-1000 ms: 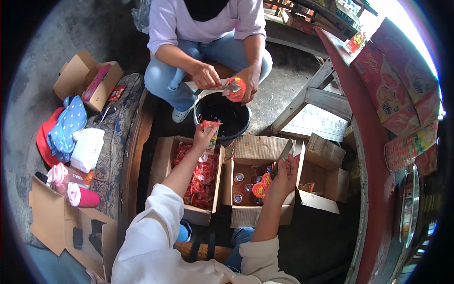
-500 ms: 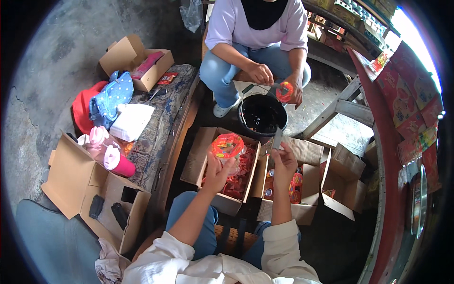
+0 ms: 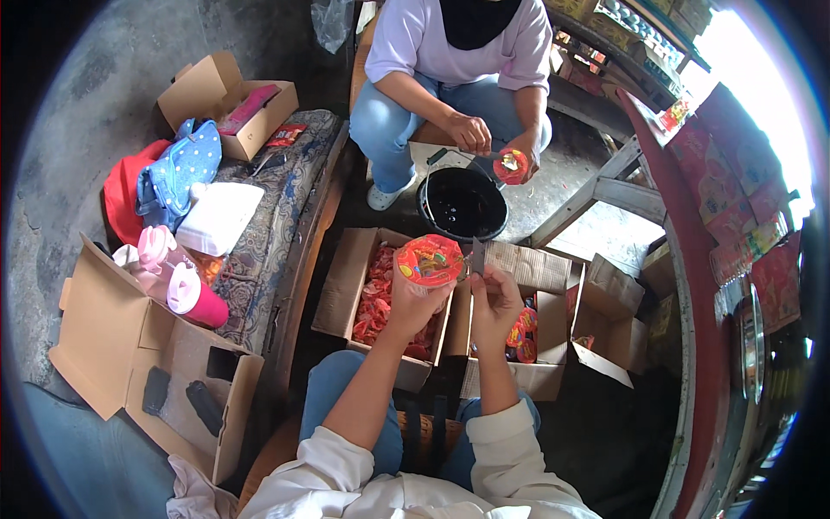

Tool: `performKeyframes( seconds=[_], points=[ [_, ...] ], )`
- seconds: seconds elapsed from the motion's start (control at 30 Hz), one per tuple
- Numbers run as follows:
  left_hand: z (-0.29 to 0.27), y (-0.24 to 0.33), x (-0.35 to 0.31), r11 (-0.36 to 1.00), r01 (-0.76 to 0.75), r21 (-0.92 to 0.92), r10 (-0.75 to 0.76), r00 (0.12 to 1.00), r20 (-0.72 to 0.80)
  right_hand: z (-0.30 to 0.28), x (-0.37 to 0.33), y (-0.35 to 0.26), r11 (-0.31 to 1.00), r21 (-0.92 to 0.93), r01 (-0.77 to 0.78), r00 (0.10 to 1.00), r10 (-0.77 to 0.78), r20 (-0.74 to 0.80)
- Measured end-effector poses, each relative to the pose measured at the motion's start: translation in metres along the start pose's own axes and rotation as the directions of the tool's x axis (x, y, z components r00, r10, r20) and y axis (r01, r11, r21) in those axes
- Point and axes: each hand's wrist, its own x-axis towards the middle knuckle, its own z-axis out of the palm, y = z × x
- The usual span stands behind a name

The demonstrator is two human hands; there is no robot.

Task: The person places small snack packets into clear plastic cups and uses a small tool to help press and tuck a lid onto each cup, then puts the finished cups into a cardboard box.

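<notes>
A clear plastic cup with a red printed film lid point(image 3: 430, 259) is upright in my left hand point(image 3: 411, 304), whose fingers wrap round its side. My right hand point(image 3: 497, 303) grips a small knife point(image 3: 478, 256). The blade points up beside the right side of the cup's rim; whether it touches cannot be made out. Under my hands stands an open carton point(image 3: 419, 374) filled with red film scraps point(image 3: 373, 294). A second carton point(image 3: 514, 381), right of it, holds several red-lidded cups point(image 3: 524, 333).
Opposite, a person point(image 3: 458, 78) holds another red-lidded cup point(image 3: 511, 166) above a black bucket point(image 3: 464, 206) of dark liquid. An open carton point(image 3: 616, 324) sits at right, near a wooden frame point(image 3: 629, 197). A patterned mat point(image 3: 294, 195), pink tumbler point(image 3: 199, 298) and cardboard boxes point(image 3: 104, 337) lie left.
My hands have come closer together, bringing the knife from apart to right beside the cup's rim. The other person's cup lid now shows a pale torn patch. The whole view has shifted slightly.
</notes>
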Motion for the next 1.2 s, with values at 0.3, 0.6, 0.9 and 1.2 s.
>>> performKeyframes(
  seconds=[0.3,0.6,0.9,1.2],
  points=[
    [0.008,0.007,-0.005,0.997,-0.071,-0.02,0.071,0.998,0.0,0.005,-0.006,-0.02,1.0,-0.017,0.004,0.997,-0.005,-0.08],
    [0.025,0.004,-0.007,0.97,-0.203,0.132,0.212,0.975,-0.063,0.016,0.003,-0.031,0.994,0.103,-0.041,0.991,0.054,-0.124],
    [0.029,-0.002,-0.004,0.956,-0.21,0.205,0.245,0.956,-0.163,0.014,0.008,-0.036,1.0,0.027,-0.005,0.997,0.007,-0.071],
    [0.02,0.002,-0.001,0.9,-0.236,0.366,0.278,0.958,-0.068,0.008,0.015,-0.039,0.985,-0.121,0.125,0.992,-0.128,-0.013]
  ],
)
